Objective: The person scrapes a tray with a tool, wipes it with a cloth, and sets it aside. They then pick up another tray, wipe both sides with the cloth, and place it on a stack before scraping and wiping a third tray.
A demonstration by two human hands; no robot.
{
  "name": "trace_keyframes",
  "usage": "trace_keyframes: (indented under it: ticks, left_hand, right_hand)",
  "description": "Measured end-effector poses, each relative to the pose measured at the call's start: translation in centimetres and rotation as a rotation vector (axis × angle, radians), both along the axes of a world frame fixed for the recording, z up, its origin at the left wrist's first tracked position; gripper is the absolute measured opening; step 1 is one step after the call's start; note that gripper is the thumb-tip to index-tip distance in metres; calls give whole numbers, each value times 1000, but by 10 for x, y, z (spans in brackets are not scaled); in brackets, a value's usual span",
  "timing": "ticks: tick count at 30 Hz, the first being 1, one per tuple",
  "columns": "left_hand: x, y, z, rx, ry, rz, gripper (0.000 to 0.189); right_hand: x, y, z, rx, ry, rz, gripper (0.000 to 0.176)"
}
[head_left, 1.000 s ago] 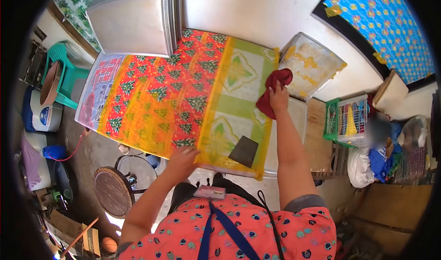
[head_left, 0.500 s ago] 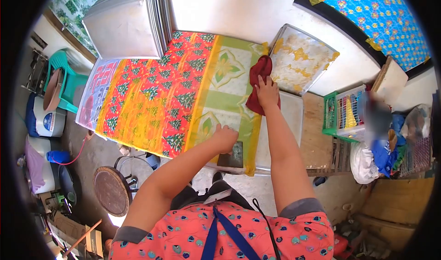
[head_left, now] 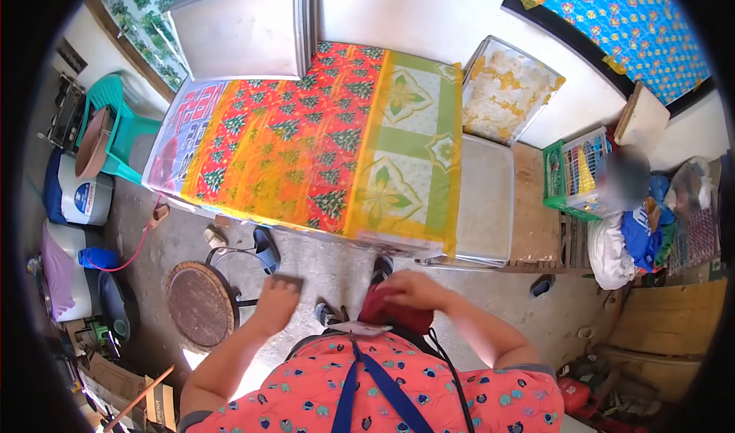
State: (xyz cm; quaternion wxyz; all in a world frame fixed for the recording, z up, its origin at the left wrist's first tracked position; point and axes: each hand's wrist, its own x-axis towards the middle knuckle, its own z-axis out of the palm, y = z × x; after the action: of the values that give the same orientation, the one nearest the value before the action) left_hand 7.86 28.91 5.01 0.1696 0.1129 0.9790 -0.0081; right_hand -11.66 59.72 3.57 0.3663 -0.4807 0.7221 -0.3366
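Note:
My right hand (head_left: 416,289) is closed on a bunched dark red cloth (head_left: 377,304), low in front of my waist and off the table. Out over the floor on the left, my left hand (head_left: 276,307) is curled around a dark flat square piece (head_left: 290,281); only its edge shows past the fingers. Both hands are on my side of the table (head_left: 406,238), whose top carries taped plastic covers: red with Christmas trees (head_left: 306,142) and green-and-white with leaf patterns (head_left: 390,188).
A stack of metal trays (head_left: 237,31) stands on the table's back left. More trays lie on the right: a flat one (head_left: 486,203) and a stained one (head_left: 509,88) against the wall. A round stool (head_left: 200,304), a slipper (head_left: 266,251) and a green chair (head_left: 115,127) stand left.
Both hands have come back off the table toward my body, the right one bringing the red cloth. The left has moved left and down with the dark flat piece.

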Motion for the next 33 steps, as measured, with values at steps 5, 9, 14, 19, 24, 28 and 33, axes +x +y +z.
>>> trace_keyframes:
  ticks: [5,9,14,19,24,28,33]
  left_hand:
    - [73,-32,-28,48,93,441,3]
    - [80,-33,-30,143,87,557,3]
    - [39,-51,-8,572,250,794,14]
    - [-57,-48,12,1382,219,1153,25]
    - [-210,2,14,1818,-67,1237,19]
    - [-324,44,-12,1955,-184,1306,16]
    - [-397,80,-41,1914,-203,1450,16]
  right_hand:
    - [-70,-4,26,-100,299,-763,30]
    - [-28,-75,-26,135,896,-530,16]
    - [44,-83,-33,-77,125,5,36]
    - [-8,-27,28,-6,4,-106,41]
    - [-48,-18,67,-73,360,-357,42]
    - [-98,9,44,-217,688,-685,43]
    - [-124,163,-117,-85,-1,-1853,32]
